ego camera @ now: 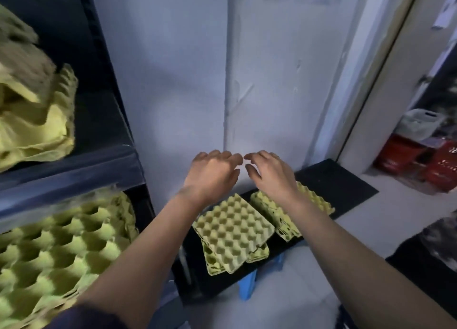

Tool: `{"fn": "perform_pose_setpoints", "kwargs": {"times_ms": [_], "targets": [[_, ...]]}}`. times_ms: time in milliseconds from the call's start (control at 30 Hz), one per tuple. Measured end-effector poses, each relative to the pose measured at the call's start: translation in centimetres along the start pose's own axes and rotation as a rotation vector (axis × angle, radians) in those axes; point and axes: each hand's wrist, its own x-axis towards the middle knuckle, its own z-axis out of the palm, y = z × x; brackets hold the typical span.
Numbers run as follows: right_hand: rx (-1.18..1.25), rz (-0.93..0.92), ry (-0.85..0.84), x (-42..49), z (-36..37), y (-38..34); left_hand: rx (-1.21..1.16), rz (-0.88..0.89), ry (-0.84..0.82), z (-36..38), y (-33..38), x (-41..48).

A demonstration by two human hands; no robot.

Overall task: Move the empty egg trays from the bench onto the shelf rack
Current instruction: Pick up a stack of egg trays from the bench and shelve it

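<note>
"Forearms (138,254) first, both reaching out from the bottom edge. What are the hands doing?"

"Left hand (212,173) and right hand (269,173) hover side by side, above the trays and apart from them. Each grip is loose, fingers slightly curled, pinching nothing."

"And the trays?"

"Two lots on the black table (346,180): the near stack (235,227), its top tray askew, and the far stack (316,200), partly behind the right wrist. Other trays (57,242) lie on the shelf rack (74,170) at the left."

"How will they handle?"

"Moulded pulp, I'd judge: light and fairly stiff, but the edges crush or tear if squeezed. Better to take a stack by two opposite edges, fingers under the bottom tray and thumbs on top, squaring the crooked one so it can't slide off."
</note>
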Motion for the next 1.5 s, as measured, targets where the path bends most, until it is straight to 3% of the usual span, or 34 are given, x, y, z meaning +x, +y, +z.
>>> {"fn": "perform_pose_setpoints", "kwargs": {"times_ms": [267, 567, 867, 1067, 1300, 1500], "targets": [[0.004, 0.074, -0.271, 1.3, 7.7, 8.7, -0.003, -0.126, -0.203, 9.6, -1.2, 4.8], [0.131, 0.0, -0.527, 5.1, 15.7, 17.6, -0.012, -0.378, -0.34, 19.2, -0.3, 9.6], [0.169, 0.096, -0.87, 2.7, 26.6, 22.3, -0.115, -0.718, -0.599, 30.4, -1.7, 5.7], [0.172, 0.211, -1.018, -1.3, 35.7, 24.3, -0.139, -0.758, -0.624, 38.2, -2.5, 2.2], [0.179, 0.48, -1.04, -4.9, 44.4, 25.6, -0.135, -0.794, -0.621, 46.0, -4.1, -1.2], [0.16, 0.621, -0.929, -6.4, 46.8, 27.1, -0.303, -1.255, -0.642, 50.1, -4.1, -4.8]]}}
